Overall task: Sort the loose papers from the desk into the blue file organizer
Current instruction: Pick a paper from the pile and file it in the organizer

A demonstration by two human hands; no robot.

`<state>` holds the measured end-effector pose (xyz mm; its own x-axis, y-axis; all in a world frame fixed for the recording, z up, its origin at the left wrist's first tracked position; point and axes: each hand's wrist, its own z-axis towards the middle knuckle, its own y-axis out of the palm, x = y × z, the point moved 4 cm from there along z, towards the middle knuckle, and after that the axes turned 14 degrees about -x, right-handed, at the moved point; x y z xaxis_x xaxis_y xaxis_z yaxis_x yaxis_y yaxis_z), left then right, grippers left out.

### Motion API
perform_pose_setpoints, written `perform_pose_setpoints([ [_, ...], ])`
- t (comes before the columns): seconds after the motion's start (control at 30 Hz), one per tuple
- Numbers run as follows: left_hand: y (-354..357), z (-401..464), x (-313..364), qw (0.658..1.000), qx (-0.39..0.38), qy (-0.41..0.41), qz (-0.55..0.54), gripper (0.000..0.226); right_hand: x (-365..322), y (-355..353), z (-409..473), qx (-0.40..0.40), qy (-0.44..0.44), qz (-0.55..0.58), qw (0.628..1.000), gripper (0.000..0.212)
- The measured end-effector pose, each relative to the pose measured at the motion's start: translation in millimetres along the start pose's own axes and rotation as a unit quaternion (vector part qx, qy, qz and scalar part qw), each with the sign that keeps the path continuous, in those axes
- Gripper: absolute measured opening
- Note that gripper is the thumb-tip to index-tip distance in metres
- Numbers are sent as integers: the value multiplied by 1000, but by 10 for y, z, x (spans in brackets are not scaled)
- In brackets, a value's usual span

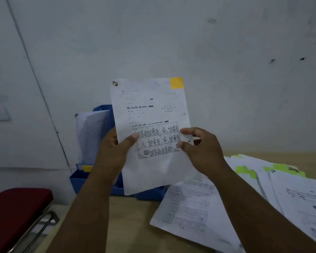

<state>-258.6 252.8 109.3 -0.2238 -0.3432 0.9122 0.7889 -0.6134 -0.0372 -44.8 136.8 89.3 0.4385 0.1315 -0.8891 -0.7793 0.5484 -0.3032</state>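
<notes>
The worksheet (151,132) with the yellow tag (176,83) at its top corner is held upright in the air, above the counter's (128,223) far edge and in front of the blue file organizer (80,179). The left hand (115,148) pinches its left margin with the thumb on the printed face; the right hand (202,148) grips the right margin with fingertips. Both grips sit mid-sheet, so the unsupported lower half could buckle or catch on the organizer's front wall when lowered, creasing it. Papers already filed (91,132) lean across the slots and could block entry. On the counter's right side the loose pile (263,190) overlaps untidily; a brushing forearm could push sheets off the edge.
</notes>
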Motion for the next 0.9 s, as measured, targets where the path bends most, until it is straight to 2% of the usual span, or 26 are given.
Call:
perform_pose_setpoints([
  [0.2,-382,-13,-29,996,83,-4,24,24,-192,470,336,-48,-31,-49,997,43],
  [0.33,-615,-20,32,984,152,38,82,18,-299,715,500,-88,-38,-65,993,56],
  [0.5,-885,-28,188,942,265,94,185,20,-308,854,587,-104,-39,-93,989,49],
  [0.67,-1038,-36,243,880,358,127,285,25,-248,929,614,-115,-41,-130,984,40],
  [0.77,-1056,-48,219,857,384,139,316,29,-217,951,623,-118,-38,-137,983,36],
  [0.9,-1068,-52,144,843,383,153,346,32,-180,982,625,-123,-33,-138,982,35],
])
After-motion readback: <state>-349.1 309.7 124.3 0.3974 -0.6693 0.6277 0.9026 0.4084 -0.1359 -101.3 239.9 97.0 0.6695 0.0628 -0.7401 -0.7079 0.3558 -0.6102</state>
